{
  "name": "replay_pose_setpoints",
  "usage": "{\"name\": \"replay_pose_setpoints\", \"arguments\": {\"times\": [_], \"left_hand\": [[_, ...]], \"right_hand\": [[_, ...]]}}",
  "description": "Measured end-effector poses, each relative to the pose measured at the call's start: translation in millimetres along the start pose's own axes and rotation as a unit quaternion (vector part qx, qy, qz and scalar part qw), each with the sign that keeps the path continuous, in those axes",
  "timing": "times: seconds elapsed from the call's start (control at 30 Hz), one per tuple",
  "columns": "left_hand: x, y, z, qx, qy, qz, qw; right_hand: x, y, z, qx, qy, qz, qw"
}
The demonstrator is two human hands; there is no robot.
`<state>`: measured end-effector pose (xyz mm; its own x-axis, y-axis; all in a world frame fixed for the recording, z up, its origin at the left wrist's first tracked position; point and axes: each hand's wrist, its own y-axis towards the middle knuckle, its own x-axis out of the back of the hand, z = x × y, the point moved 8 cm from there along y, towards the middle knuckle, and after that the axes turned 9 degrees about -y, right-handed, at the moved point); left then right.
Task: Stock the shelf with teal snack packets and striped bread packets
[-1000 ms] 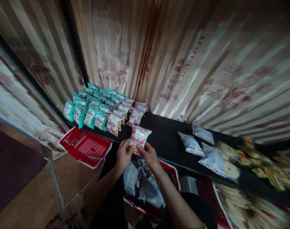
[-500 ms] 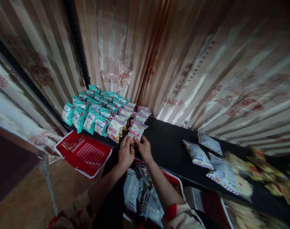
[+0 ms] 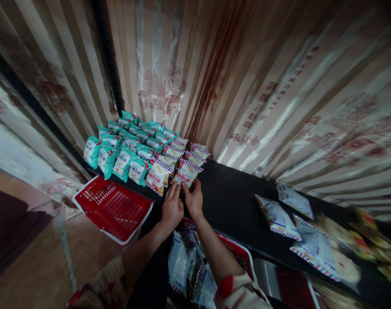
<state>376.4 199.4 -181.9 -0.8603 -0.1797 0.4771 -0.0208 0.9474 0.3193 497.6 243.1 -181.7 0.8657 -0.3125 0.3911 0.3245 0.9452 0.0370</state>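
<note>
A white snack bag (image 3: 186,171) with a red-and-blue striped top edge stands upright at the front of its row on the black shelf. My right hand (image 3: 194,201) has its thumb on the bag's lower front and its fingers round the lower right corner. Against the bottom left of the same bag lie the outstretched fingers of my left hand (image 3: 172,210). Similar striped bags stand behind it, and another striped bag (image 3: 158,175) is just to its left. Beyond that are rows of teal snack bags (image 3: 138,170).
A red basket (image 3: 118,210) hangs out from the shelf's front at left. Below my forearms, another red basket (image 3: 248,255) holds striped bags. More striped bags (image 3: 277,218) lie on the black shelf (image 3: 229,199) at right. A pleated curtain (image 3: 247,77) backs the shelf.
The view has shifted slightly, so the shelf's goods at right appear farther right. The front striped bag leans back a little more upright against its row, and both hands sit slightly lower on it.
</note>
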Motion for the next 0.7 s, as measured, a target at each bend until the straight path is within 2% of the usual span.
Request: {"name": "replay_pose_setpoints", "arguments": {"times": [0.2, 0.5, 0.7], "left_hand": [[0.9, 0.3, -0.3, -0.006, 0.008, -0.004, 1.000], [-5.0, -1.7, 5.6, -0.027, 0.021, -0.002, 0.999], [-5.3, 1.6, 7.9, -0.002, 0.033, -0.019, 0.999]], "right_hand": [[10.3, -3.7, 11.6, 0.071, -0.116, -0.077, 0.988], [-1.0, 4.5, 7.6, 0.100, -0.086, -0.027, 0.991], [0.6, 8.2, 5.3, 0.122, -0.101, -0.028, 0.987]]}}
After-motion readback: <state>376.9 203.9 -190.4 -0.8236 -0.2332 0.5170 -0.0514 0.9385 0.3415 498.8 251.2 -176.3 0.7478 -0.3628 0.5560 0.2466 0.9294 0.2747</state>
